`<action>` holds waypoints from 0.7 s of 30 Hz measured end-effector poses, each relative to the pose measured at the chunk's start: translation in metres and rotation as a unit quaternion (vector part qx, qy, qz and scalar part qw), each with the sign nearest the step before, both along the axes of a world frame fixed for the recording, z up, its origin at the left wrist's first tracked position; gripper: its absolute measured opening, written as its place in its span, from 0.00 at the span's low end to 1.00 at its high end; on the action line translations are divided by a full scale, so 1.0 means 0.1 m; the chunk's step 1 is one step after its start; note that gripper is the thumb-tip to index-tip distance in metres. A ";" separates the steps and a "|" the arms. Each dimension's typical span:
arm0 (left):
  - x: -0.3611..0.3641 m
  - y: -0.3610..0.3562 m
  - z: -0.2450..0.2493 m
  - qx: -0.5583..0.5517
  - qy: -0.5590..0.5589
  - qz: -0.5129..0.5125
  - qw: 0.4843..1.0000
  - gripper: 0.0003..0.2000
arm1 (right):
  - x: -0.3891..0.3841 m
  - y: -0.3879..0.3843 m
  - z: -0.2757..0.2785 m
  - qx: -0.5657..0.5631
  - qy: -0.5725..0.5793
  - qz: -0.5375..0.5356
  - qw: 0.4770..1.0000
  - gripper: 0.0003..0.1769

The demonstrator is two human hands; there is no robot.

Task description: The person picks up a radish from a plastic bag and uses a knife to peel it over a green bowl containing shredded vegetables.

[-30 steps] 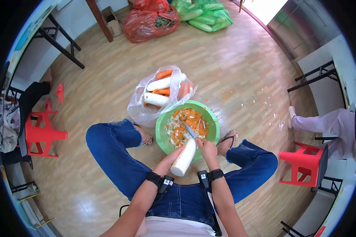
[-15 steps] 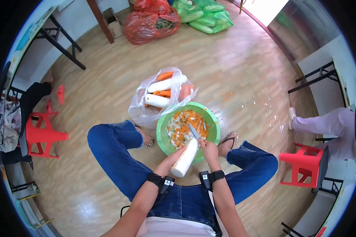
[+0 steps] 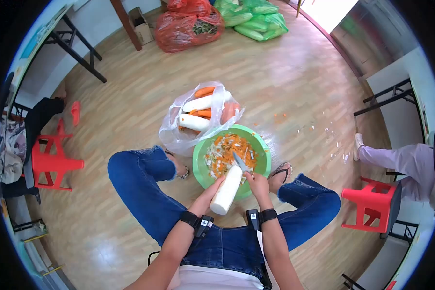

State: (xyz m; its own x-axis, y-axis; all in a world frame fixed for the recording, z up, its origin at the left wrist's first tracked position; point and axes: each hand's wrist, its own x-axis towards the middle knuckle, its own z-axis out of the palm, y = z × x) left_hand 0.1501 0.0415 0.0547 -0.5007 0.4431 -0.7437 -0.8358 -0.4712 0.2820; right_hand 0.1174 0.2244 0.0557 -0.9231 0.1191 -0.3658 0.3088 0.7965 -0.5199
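White radish (image 3: 227, 189), head view: it lies slantwise between your knees, with the blunt end toward your lap and the far tip raised over the near rim of the green basin (image 3: 198, 162). Your left hand (image 3: 213, 186) grips its left flank, fingers closed round it. Your right hand (image 3: 257, 185), just beside it on the right, is clenched on the knife (image 3: 239, 162). The blade meets the far tip and points away over the shavings (image 3: 227, 147).
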 end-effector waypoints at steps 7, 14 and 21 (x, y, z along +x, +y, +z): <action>-0.03 -0.04 -0.14 0.039 -0.016 0.071 0.997 0.24 | 0.25 -0.18 0.35 -0.072 -0.031 0.092 0.993 0.27; -0.02 -0.03 0.12 0.053 -0.010 0.063 0.997 0.24 | 0.06 -0.14 0.13 -0.043 0.020 0.006 0.999 0.27; -0.04 -0.09 -0.04 0.049 -0.035 0.095 0.994 0.25 | 0.28 -0.24 0.38 -0.151 -0.001 0.076 0.986 0.27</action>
